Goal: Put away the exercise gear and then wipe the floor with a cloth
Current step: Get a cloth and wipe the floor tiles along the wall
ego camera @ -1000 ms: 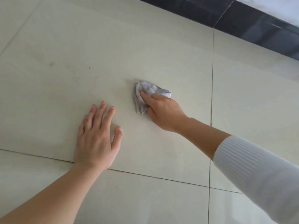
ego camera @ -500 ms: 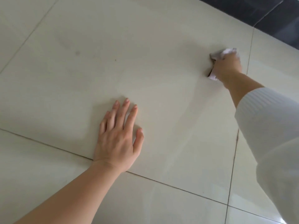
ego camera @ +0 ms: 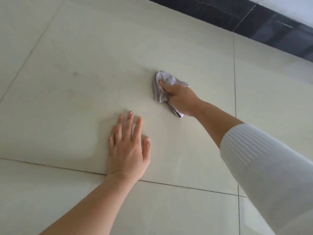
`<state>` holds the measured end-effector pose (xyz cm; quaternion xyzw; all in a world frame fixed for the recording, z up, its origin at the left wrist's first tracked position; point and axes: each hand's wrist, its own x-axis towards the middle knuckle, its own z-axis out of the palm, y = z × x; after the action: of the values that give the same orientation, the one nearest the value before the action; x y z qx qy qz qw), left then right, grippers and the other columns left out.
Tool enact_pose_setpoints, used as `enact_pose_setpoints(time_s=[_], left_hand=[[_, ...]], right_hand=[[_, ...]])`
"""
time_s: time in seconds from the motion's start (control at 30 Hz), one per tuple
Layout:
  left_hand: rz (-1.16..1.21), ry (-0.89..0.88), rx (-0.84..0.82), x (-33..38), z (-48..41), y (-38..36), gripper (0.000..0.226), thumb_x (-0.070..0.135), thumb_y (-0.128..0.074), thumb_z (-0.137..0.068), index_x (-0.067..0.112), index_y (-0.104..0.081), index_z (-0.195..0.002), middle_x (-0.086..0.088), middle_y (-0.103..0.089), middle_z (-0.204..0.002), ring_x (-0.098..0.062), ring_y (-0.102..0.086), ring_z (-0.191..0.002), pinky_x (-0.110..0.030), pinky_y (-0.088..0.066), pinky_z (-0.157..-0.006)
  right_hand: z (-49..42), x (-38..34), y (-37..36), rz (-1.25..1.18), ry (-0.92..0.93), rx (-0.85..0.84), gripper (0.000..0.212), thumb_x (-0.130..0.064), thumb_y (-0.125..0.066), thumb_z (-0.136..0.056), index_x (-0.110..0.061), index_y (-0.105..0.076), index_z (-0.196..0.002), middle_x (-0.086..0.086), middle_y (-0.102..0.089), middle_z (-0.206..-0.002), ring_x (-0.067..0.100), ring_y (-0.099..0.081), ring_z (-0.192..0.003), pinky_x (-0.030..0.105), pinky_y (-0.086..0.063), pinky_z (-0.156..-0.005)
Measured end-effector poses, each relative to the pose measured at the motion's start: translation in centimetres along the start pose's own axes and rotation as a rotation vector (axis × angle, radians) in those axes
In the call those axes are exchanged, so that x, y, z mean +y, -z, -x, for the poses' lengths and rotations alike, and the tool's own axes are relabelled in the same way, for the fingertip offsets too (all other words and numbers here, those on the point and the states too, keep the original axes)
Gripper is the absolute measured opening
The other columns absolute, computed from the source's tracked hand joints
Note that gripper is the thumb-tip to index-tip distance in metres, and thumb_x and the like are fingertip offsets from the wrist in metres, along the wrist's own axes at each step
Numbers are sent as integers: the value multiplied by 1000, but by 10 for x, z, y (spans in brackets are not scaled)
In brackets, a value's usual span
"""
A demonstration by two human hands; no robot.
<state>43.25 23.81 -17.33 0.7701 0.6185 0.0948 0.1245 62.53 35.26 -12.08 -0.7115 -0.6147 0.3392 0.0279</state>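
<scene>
A crumpled pale grey cloth (ego camera: 163,82) lies pressed on the cream tiled floor (ego camera: 84,48) near the middle of a large tile. My right hand (ego camera: 181,99) grips the cloth, fingers curled into its folds, with part of the cloth sticking out under the palm. My left hand (ego camera: 128,148) rests flat on the same tile, fingers straight and spread, just in front of a grout line. No exercise gear is in view.
A dark skirting band (ego camera: 254,26) runs along the wall at the top right. Grout lines cross the floor in front of my left wrist and to the right of my right hand. A small dark spot (ego camera: 75,74) marks the tile at the left.
My right hand has swept the cloth back from the far right of the tile towards its middle. My left hand has stayed planted on the floor.
</scene>
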Motion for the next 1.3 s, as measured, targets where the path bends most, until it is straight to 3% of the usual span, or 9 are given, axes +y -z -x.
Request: enact_pose_setpoints(time_s=[0.2,0.27,0.37,0.47,0.57,0.8,0.97,1.23,1.3], left_hand=[[400,-87,-7,-12,4,13,58,26,-28,-96,3,-22,-149,-8,-20,-158,-13,-11,-146,-28,-3,-119],[476,-166,-10,-36,3,26,58,23,-30,-98,2,-16,-150,-6,-13,-159,-10,-3,-146,-20,0,-118],[290,-163,91,-102,-17,44,59,23,-30,-97,-2,-19,-149,-12,-16,-158,-23,-9,-147,-28,-3,-120],[72,35,88,-164,-36,55,63,29,-26,-93,-8,-24,-145,-24,-22,-154,-35,-16,-145,-44,-11,-119],[-32,115,17,-176,-40,59,68,36,-23,-93,-7,-23,-146,-24,-21,-154,-34,-15,-145,-47,-14,-119],[-54,110,-8,-174,-40,61,67,39,-25,-93,1,-22,-148,-18,-19,-157,-29,-12,-146,-43,-11,-120],[-56,133,-16,-174,-42,61,69,40,-24,-91,1,-24,-147,-18,-21,-156,-30,-14,-146,-44,-14,-119],[-85,148,-13,-173,-42,60,68,38,-27,-91,1,-24,-148,-17,-22,-156,-28,-16,-146,-44,-17,-118],[-87,149,-13,-173,-43,60,68,38,-27,-91,2,-23,-148,-16,-21,-156,-27,-15,-147,-43,-16,-119]], right_hand=[[76,-22,-45,48,90,-25,57,-12,-35,-95,-46,-37,-141,-14,-49,-109,19,-49,-104,31,-41,-92],[96,-27,-65,55,125,-10,57,-13,-36,-94,-48,-37,-140,-12,-53,-115,22,-51,-102,34,-42,-89],[126,-35,-98,88,213,-22,60,-10,-41,-93,-44,-36,-142,-7,-55,-116,18,-48,-92,28,-36,-79],[154,-48,-124,116,278,-46,65,-10,-45,-90,-42,-31,-145,-9,-55,-124,22,-52,-105,27,-33,-79],[163,-56,-129,148,265,-30,68,-9,-42,-91,-42,-23,-147,-21,-26,-152,17,-43,-125,22,-25,-83],[108,-65,-104,85,42,104,62,-12,-38,-96,-37,-20,-149,-7,-37,-149,28,-48,-120,35,-46,-85],[50,-62,-67,201,-15,82,66,-9,-35,-96,-38,-12,-150,-2,-48,-129,26,-49,-109,30,-38,-70],[-63,-62,-3,43,-177,215,63,-9,-28,-97,-41,-17,-149,-5,-21,-156,29,-48,-120,22,-45,-64],[-81,-70,11,30,-284,229,66,-5,-29,-96,-40,-15,-150,1,-23,-155,33,-44,-124,26,-48,-72]])
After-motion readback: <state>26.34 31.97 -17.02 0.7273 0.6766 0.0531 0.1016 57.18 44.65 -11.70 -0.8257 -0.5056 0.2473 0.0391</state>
